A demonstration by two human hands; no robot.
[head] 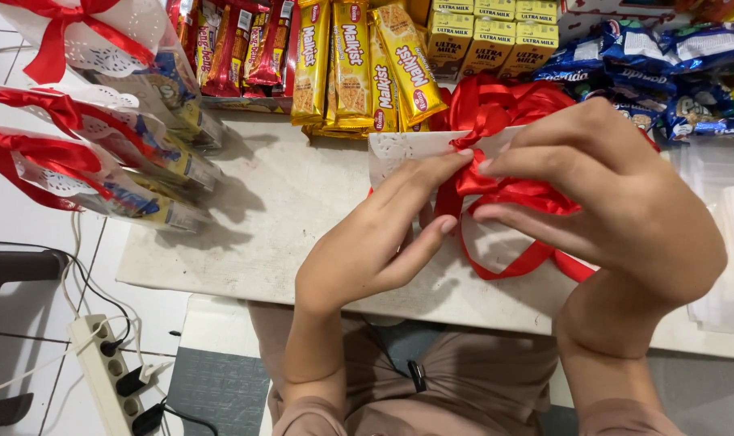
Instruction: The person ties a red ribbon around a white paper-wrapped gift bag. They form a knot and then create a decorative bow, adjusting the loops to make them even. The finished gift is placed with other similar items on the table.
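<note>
Two hands meet over the low white table (pixel 246 242), a scuffed, matte slab that fills the middle of your view, its long edge running left to right in front of your lap. On it, just before you, lies the white packet (pixel 407 149), flat, with a lacy punched edge; its long axis runs across you, the top edge turned away toward the stacked goods. Across its middle sits the red ribbon (pixel 504 194), glossy satin, its bow bunched at the far side and its loose loops and tail trailing toward you and to the right. Your right hand (pixel 617 218) arches over the bow, fingers curled, thumb and forefinger pressed on the ribbon at the knot. Your left hand (pixel 375 242) comes in from the left, its forefinger and thumb pinching the same knot from that side. To the far left lie three finished packets (pixel 100 153), clear-wrapped and tied in red, tilted on one another. Behind stand yellow biscuit packs (pixel 351 64), shiny foil, upright, and small yellow cartons (pixel 488 40).
</note>
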